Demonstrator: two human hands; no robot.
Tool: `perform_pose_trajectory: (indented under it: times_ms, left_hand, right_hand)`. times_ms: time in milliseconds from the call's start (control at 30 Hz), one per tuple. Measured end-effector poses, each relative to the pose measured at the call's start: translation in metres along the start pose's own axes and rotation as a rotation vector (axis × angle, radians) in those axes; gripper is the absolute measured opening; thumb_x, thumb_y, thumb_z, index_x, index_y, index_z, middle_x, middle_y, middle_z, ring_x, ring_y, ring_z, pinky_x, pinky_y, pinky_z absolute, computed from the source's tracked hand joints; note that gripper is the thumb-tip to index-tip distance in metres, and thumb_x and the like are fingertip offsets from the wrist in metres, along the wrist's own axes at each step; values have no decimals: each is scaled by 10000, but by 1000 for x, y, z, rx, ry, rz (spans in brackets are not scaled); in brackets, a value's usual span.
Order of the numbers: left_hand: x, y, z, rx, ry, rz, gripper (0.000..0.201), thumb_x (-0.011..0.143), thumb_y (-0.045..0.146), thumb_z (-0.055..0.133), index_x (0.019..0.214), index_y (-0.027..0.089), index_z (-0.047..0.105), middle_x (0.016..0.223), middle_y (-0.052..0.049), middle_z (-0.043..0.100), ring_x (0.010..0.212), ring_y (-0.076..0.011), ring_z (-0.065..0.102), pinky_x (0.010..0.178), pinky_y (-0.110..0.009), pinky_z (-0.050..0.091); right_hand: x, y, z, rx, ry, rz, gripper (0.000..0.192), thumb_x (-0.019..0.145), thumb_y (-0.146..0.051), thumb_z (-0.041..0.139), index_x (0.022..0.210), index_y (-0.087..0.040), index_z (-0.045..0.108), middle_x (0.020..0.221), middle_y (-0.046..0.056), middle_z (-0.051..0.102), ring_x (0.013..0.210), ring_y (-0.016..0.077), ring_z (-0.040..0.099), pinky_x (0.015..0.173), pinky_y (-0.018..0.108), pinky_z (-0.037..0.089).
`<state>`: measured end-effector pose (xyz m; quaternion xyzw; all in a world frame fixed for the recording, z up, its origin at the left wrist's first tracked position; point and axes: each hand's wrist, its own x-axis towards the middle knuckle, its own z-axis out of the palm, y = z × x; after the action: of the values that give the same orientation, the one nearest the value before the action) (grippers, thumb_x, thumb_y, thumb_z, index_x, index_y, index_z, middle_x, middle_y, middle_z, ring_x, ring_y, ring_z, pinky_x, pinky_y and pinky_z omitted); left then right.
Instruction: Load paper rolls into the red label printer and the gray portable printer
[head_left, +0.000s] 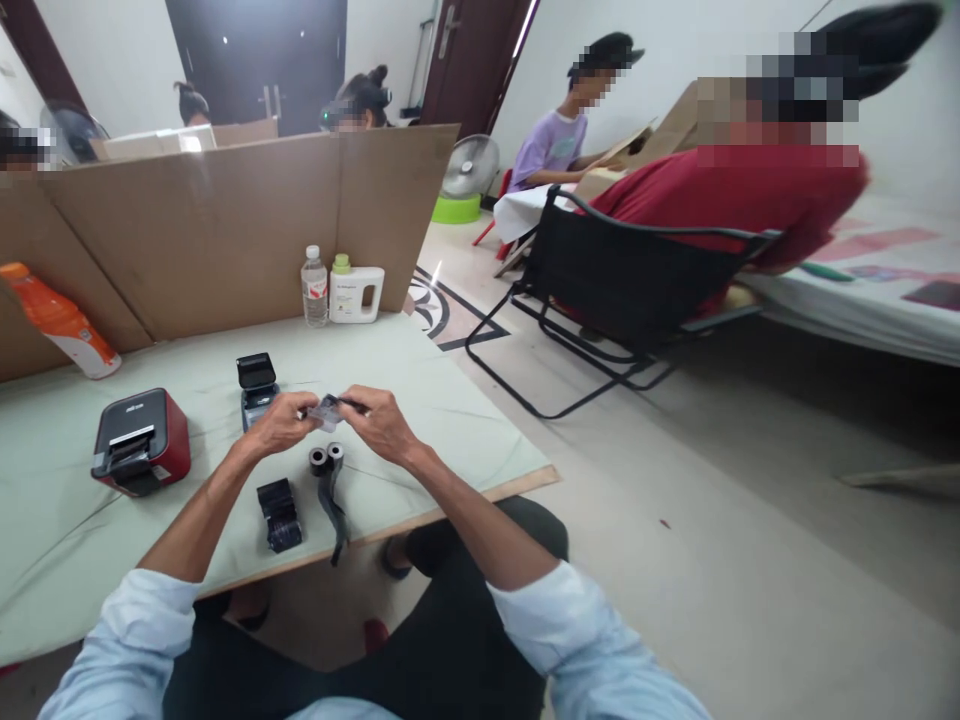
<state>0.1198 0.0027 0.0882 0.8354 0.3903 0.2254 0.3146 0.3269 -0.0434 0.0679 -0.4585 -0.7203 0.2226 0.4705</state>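
Observation:
My left hand (283, 424) and my right hand (377, 425) hold a small clear plastic piece with dark parts (328, 411) between them, above the table. Fingers of both are closed on it; its exact kind is too small to make out. Just behind my left hand stands a small dark device with its lid raised (256, 372). Below the hands lie two small rolls (327, 457) with a dark strip (332, 510) trailing to the table edge. A black shiny bundle (279, 515) lies left of the strip. Farther left sits a red and black label printer (141, 442).
The pale green table (420, 390) backs onto a cardboard partition (240, 220). Near it stand a water bottle (314, 288), a white jug (358, 292) and a leaning orange bottle (64, 318). A person in red sits in a black folding chair (630, 285) at right; others sit farther off.

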Motion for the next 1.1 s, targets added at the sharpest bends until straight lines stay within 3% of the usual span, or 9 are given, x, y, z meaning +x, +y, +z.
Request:
perform_pose_trajectory:
  times_ms: [133,233,367,533,667,800,867,967,1100]
  left_hand:
    - [22,14,40,113,-151,157,174,718,142,602,762,196,762,811,-61,738,761,-199,642,688,-273,472]
    - [31,21,66,217,-276,207,140,682,142,647,718,196,771,774,-93,740,792,-225,672,704,-278,495]
    - [27,33,78,414,-439,180,251,658,97,658,831,209,800,859,-82,764,880,-233,697,754,-277,522]
    - [16,48,64,500,-518,207,470,685,23,592,1073,208,781,1049,-78,776,1026,-232,695,875,-286,537]
    - [2,40,30,333,-383,223,474,738,71,592,1170,192,743,1270,-94,721,1190,-242,650,1071,-345,489]
    - [-35,13,-10,331,-143,11,435,788,132,549,1180,182,733,1205,-88,735,1102,-246,676,1050,-391,505]
    - [-61,-1,-22,332,-164,-139,421,789,203,597,1189,182,728,1182,-84,739,1052,-259,690,984,-386,536]
    - [-97,-12,-25,317,-192,-283,401,781,316,687,1154,176,729,1087,-83,742,979,-270,696,905,-381,551]
    - [-121,-9,-12,241,-194,-263,307,811,343,693,1073,188,735,1038,-72,712,949,-255,678,883,-373,538]
  right_hand:
    - [-55,15,-21,-8,64,101,178,910,-241,548,775,-199,658,709,14,619,641,155,526,640,289,408]
    - [-91,21,-23,-47,47,111,178,893,-179,537,736,-214,613,711,18,616,654,167,546,653,301,429]
    - [-122,21,-11,-164,-34,45,199,892,-123,535,733,-220,605,795,44,644,794,203,592,761,330,473]
    - [-136,18,5,-272,-86,-19,205,899,-98,549,748,-209,633,873,68,673,873,221,594,829,358,486]
    - [-140,17,6,-310,-104,-64,147,902,-106,582,837,-201,674,942,82,704,900,232,603,853,374,484]
    - [-143,17,4,-317,-103,-88,118,916,-130,605,851,-199,675,977,92,714,908,236,614,843,375,487]
    - [-145,17,2,-314,-97,-94,108,921,-142,612,848,-197,670,985,95,718,910,239,621,843,381,488]
    - [-148,16,1,-298,-85,-95,83,922,-157,626,860,-196,665,980,92,721,912,241,633,839,386,489]
    - [-150,13,-1,-269,-65,-99,60,925,-174,636,878,-202,660,962,84,717,905,236,641,830,382,493]
